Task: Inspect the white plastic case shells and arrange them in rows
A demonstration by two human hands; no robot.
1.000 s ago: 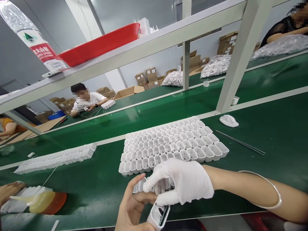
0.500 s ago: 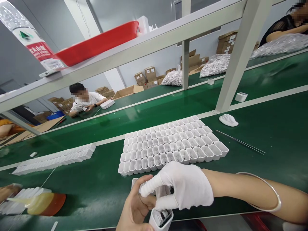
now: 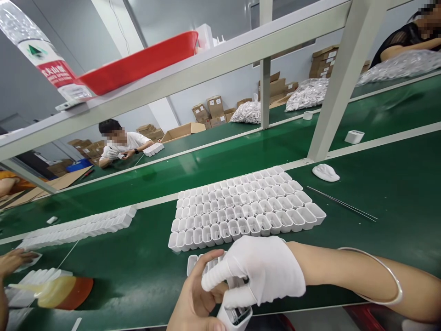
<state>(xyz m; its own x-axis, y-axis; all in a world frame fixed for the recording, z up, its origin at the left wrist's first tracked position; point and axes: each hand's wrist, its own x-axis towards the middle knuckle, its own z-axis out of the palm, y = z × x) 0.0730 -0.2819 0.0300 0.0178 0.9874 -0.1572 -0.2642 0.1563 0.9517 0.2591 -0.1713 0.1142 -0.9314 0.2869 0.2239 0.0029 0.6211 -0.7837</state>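
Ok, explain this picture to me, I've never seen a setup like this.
No machine here: this one view comes from a camera worn on a person's head, looking down at their own hands. The right hand wears a white glove, and the left hand is bare. Between them are a short strip of small white plastic cups and a white case with a dark inside. On the green bench in front lies a large block of white cups, with a longer row of cups to the left. Another person sits at a farther bench.
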